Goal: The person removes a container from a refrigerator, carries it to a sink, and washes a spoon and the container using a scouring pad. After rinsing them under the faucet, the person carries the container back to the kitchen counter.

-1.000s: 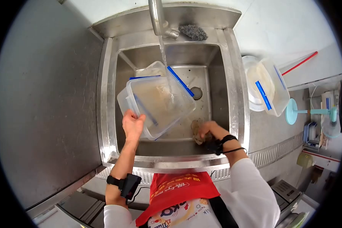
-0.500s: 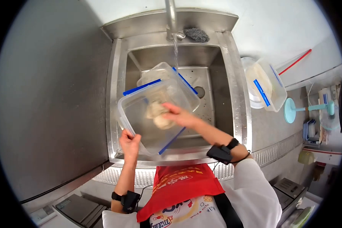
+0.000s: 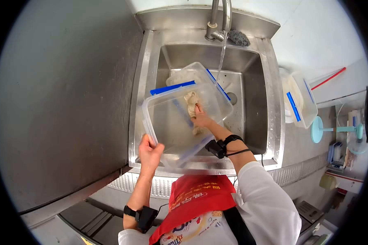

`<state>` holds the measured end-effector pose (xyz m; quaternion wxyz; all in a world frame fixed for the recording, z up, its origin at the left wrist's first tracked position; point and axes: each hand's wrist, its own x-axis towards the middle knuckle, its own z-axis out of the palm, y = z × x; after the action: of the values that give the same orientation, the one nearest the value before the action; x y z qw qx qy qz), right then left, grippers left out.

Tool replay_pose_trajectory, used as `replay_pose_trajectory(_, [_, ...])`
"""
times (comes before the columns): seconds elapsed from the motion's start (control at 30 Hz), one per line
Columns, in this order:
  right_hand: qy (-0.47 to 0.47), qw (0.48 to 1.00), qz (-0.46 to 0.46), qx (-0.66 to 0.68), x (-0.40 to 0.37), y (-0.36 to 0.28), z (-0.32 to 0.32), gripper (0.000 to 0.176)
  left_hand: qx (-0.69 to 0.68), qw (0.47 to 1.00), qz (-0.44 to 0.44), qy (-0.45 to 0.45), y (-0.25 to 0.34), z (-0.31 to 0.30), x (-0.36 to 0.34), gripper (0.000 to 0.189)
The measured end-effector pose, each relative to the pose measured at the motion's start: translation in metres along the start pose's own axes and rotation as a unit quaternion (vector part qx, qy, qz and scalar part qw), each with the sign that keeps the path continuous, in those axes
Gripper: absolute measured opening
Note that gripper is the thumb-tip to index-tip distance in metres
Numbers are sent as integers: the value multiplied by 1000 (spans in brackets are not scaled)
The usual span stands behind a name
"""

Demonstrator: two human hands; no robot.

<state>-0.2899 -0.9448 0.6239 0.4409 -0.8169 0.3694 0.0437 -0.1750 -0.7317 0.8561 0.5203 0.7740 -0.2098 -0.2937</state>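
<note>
My left hand (image 3: 150,152) grips the near-left rim of a clear plastic container (image 3: 159,112) with blue clips. The container is held tilted over the sink. Inside it, my right hand (image 3: 201,117) is closed on a crumpled beige cloth (image 3: 191,102), pressed against the plastic. A second clear container (image 3: 198,71) with a blue clip lies beneath and behind it in the sink. Water runs from the faucet (image 3: 227,20) into the basin to the right of the held container.
The steel sink (image 3: 275,106) has a drain (image 3: 232,98) at its right. A dark scrubbing pad (image 3: 238,38) lies behind the faucet. To the right stands another clear container (image 3: 308,102) with blue clips. A grey panel (image 3: 77,102) rises close on the left.
The view has shifted, so the sink sits further right. My right hand has moved the cloth across the container's inside, and the cloth is now stretched out lengthwise. My left hand keeps its hold.
</note>
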Motion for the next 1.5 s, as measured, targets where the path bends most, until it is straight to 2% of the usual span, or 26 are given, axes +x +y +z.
replay_pose_trajectory(0.1, [-97, 995, 16, -27, -28, -37, 1, 57, -14, 1000, -13, -1, 2, 6, 5, 19])
replay_pose_trajectory(0.17, [-138, 982, -127, -29, -61, -87, -9, 49, -30, 999, -27, -4, -1, 9, 9, 19])
replay_pose_trajectory(0.23, [-212, 965, -144, 57, -86, -137, -17, 48, -5, 1000, -6, 1, 2, 14, 7, 20])
replay_pose_trajectory(0.33, [-228, 954, -188, 56, -108, -144, -7, 44, 31, 999, 31, 8, -10, 18, 8, 20])
replay_pose_trajectory(0.4, [-268, 951, -147, -48, -78, -89, -7, 42, 51, 998, 31, 8, -10, 13, 6, 20])
replay_pose_trajectory(0.47, [-101, 960, -212, -154, -56, 2, 6, 37, 28, 1000, 9, 4, -4, 9, 5, 20])
replay_pose_trajectory(0.5, [-103, 965, -170, -174, -56, 26, -7, 37, 18, 1000, -3, -1, 1, 7, 4, 21])
replay_pose_trajectory(0.57, [-95, 972, -96, -192, -50, 34, -18, 36, 30, 999, 9, 11, 4, 10, 1, 21])
replay_pose_trajectory(0.63, [-72, 979, -29, -187, -58, 15, -21, 36, 41, 998, 42, 26, -4, 18, -1, 21])
replay_pose_trajectory(0.67, [-104, 982, -48, -148, -66, -10, -20, 34, 53, 998, 28, 32, -1, 20, 1, 21])
replay_pose_trajectory(0.77, [-192, 975, -109, -13, -117, -120, -43, 35, 41, 996, 59, 50, -11, 27, 10, 23])
replay_pose_trajectory(0.83, [-227, 960, -156, 61, -129, -149, -36, 43, 12, 998, 48, 49, -13, 28, 12, 24])
replay_pose_trajectory(0.93, [-200, 946, -223, 122, -129, -126, -33, 54, -27, 999, 25, 29, -3, 23, 20, 26])
replay_pose_trajectory(1.0, [-249, 947, -160, 121, -117, -89, -50, 64, -58, 998, 17, 16, 2, 12, 26, 28])
replay_pose_trajectory(1.07, [-207, 971, -120, -13, -111, -45, -73, 68, -76, 997, 29, 8, 11, -7, 42, 27])
replay_pose_trajectory(1.13, [-281, 959, -30, -32, -123, -20, -101, 70, -73, 997, 16, -15, 17, -21, 60, 24])
replay_pose_trajectory(1.23, [-145, 946, -231, -175, -157, -1, -99, 70, -36, 996, -25, -75, 28, -22, 92, 17])
replay_pose_trajectory(1.27, [-99, 943, -258, -185, -165, -2, -95, 62, -23, 995, -36, -95, 28, -16, 101, 14])
replay_pose_trajectory(1.37, [-54, 957, -206, -199, -162, 2, -75, 52, 16, 988, -45, -145, 39, 6, 120, 9])
replay_pose_trajectory(1.4, [-53, 955, -206, -208, -162, -2, -75, 44, 32, 985, -46, -161, 43, 13, 125, 10])
replay_pose_trajectory(1.5, [-77, 953, -276, -102, -157, 2, -76, 38, 68, 986, -41, -143, 60, 31, 141, 35])
